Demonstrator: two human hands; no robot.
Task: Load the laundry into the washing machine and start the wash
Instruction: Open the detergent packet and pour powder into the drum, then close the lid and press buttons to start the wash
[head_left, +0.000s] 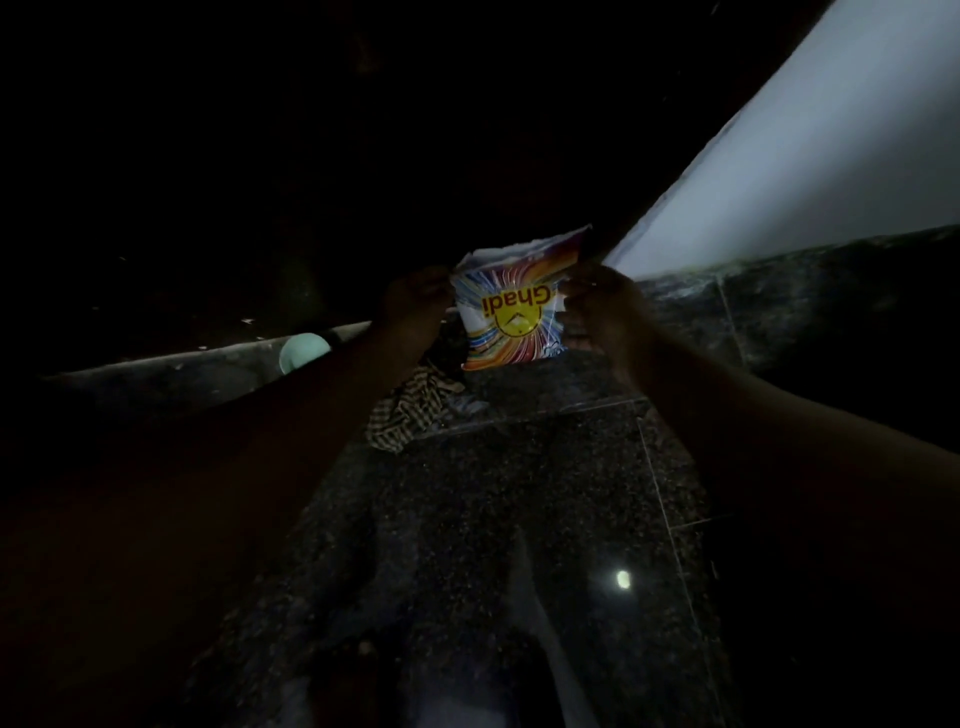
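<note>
A colourful detergent packet (511, 312) marked "Ghadi" hangs upside down in the air in front of me, its far edge torn. My left hand (413, 306) pinches its left edge and my right hand (597, 312) pinches its right edge. Below the packet a striped cloth (410, 405) lies crumpled on the dark speckled floor (519, 493). No washing machine is visible in the dim scene.
A pale round object (304, 351) sits by a low ledge (182, 358) at the left. A white wall (805, 171) rises at the right above a dark stone skirting (831, 291). A small light reflection (622, 579) shines on the floor. Most of the scene is black.
</note>
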